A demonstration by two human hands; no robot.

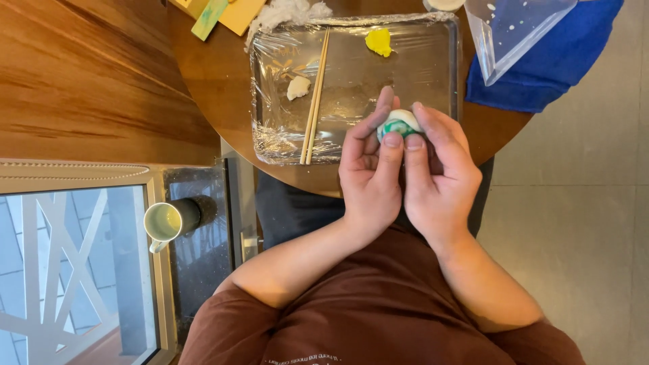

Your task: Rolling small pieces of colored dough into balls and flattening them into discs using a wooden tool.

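Left hand: the left hand (368,179) is curled shut on a small clay ball (399,124), thumb pressed on its near face, fingers wrapped up its left side.
Right hand: the right hand (439,179) closes on the same ball from the right, thumb on the front beside the left thumb, fingers over the top.
Clay ball: white marbled with green, held between both hands just above the near right corner of the tray (270,145).
Tray: metal, rectangular, wrapped in crinkled clear film, at 11 o'clock from the hands on a round brown table (216,81).
On the tray: a pair of pale chopsticks (315,94) lying lengthwise at 10 o'clock; a white lump (298,87) just left of them; a yellow lump (379,42) at 12 o'clock.
Beyond the tray: yellow and green cards (223,13) at 11 o'clock, edge of frame.
At 1 o'clock: a clear plastic bag (514,27) lying on a blue cloth (561,61).
At 8 o'clock: a pale cup (163,222) on a dark ledge, well apart from the hands.
In the way: nothing between the hands and the tray.
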